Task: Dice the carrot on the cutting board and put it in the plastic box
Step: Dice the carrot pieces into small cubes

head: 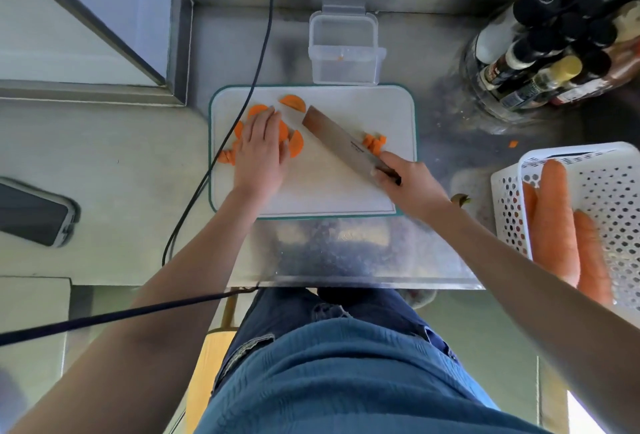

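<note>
A white cutting board [346, 191] with a green rim lies on the steel counter. Orange half-moon carrot slices [293, 102] lie at its far left, and my left hand [259, 149] rests flat over several of them, fingers together. A small pile of diced carrot [374, 141] sits right of centre, touching the blade. My right hand [408, 184] grips the handle of a wide knife [337, 137], whose blade lies diagonally across the board. Just behind the board stands the clear plastic box [343, 49], open, with one tiny carrot bit inside.
A white perforated basket [609, 191] with whole carrots [554, 225] stands at the right. Bottles in a round holder [540, 52] crowd the back right. A black cable [249, 87] crosses the board's left edge. A phone [34, 215] lies far left. One carrot bit [513, 144] lies on the counter.
</note>
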`<state>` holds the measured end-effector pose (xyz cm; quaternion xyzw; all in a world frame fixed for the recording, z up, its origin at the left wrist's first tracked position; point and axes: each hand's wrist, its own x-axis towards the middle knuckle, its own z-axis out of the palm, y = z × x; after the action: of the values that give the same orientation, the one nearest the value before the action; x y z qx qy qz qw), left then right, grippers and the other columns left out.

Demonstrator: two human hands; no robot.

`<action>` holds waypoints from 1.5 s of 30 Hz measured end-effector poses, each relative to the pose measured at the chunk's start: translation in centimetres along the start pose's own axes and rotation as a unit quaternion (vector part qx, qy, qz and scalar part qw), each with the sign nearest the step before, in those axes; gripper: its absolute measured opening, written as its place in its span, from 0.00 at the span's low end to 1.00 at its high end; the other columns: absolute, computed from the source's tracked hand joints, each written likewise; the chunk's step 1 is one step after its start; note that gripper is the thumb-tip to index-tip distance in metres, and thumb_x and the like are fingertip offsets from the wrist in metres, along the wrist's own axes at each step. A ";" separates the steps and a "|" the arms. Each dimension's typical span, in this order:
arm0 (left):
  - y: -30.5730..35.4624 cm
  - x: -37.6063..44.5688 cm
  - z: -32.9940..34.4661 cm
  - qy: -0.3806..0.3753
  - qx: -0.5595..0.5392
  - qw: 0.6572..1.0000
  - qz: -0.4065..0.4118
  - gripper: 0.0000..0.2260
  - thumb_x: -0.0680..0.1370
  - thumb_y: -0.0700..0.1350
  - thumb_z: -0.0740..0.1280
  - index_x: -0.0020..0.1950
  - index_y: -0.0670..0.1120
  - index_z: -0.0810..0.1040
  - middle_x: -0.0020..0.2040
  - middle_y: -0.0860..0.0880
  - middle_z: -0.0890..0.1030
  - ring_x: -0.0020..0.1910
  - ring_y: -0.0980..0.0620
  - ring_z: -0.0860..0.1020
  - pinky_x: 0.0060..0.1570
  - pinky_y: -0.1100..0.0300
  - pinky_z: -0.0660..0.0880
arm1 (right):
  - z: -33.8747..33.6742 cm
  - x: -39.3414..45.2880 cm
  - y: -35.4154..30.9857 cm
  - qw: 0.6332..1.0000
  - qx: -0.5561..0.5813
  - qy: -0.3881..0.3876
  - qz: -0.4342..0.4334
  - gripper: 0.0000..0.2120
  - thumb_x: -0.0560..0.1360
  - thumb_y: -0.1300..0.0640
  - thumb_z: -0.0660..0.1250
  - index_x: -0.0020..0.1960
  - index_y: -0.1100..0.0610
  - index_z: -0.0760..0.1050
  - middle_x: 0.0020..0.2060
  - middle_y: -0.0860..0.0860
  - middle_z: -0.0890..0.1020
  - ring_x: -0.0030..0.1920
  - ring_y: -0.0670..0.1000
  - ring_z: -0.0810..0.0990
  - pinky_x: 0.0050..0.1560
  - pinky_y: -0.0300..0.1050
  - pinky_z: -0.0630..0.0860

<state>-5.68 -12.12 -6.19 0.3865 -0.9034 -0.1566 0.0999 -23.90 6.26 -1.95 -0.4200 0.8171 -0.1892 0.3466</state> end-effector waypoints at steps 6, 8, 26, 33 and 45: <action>-1.3 2.1 -0.2 -0.035 -0.020 0.997 -0.064 0.23 0.80 0.48 0.59 0.73 0.40 0.63 0.72 0.41 0.64 0.72 0.41 0.59 0.72 0.51 0.54 | 1.3 -2.4 -0.7 0.993 0.098 0.052 0.034 0.12 0.80 0.54 0.60 0.40 0.41 0.65 0.28 0.48 0.72 0.26 0.46 0.66 0.26 0.34 0.63; -1.9 2.0 -0.4 -0.054 -0.036 0.997 -0.043 0.24 0.78 0.49 0.63 0.72 0.40 0.65 0.71 0.41 0.65 0.70 0.40 0.60 0.71 0.51 0.56 | 1.9 -2.9 -0.8 0.990 0.115 0.060 0.053 0.13 0.80 0.55 0.59 0.38 0.44 0.64 0.29 0.49 0.72 0.26 0.45 0.66 0.27 0.37 0.64; -5.4 3.6 -3.1 -0.151 -0.190 0.969 0.048 0.27 0.62 0.38 0.79 0.59 0.40 0.79 0.58 0.41 0.73 0.58 0.45 0.74 0.62 0.60 0.67 | 8.1 -3.9 -6.8 0.938 0.214 0.233 0.143 0.17 0.79 0.59 0.61 0.34 0.48 0.60 0.26 0.45 0.67 0.27 0.45 0.63 0.31 0.43 0.63; -5.5 4.1 -3.8 -0.220 -0.117 0.965 0.080 0.30 0.64 0.42 0.78 0.66 0.45 0.75 0.61 0.40 0.67 0.60 0.42 0.69 0.66 0.54 0.64 | 8.3 -4.8 -7.1 0.945 0.205 0.202 0.155 0.13 0.79 0.57 0.60 0.37 0.50 0.62 0.28 0.50 0.71 0.27 0.53 0.69 0.28 0.57 0.74; -4.1 4.3 -3.9 -0.199 0.022 0.969 0.143 0.26 0.68 0.45 0.76 0.63 0.42 0.75 0.63 0.44 0.73 0.63 0.43 0.68 0.63 0.50 0.65 | 5.6 -4.5 -6.1 0.961 0.165 0.177 0.134 0.12 0.80 0.57 0.60 0.40 0.44 0.66 0.27 0.45 0.71 0.27 0.47 0.70 0.31 0.50 0.75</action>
<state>-4.71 -18.75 -3.78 0.2168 -0.9542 -0.1942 -0.0689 -14.62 6.35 -0.28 -0.2038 0.8716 -0.3445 0.2831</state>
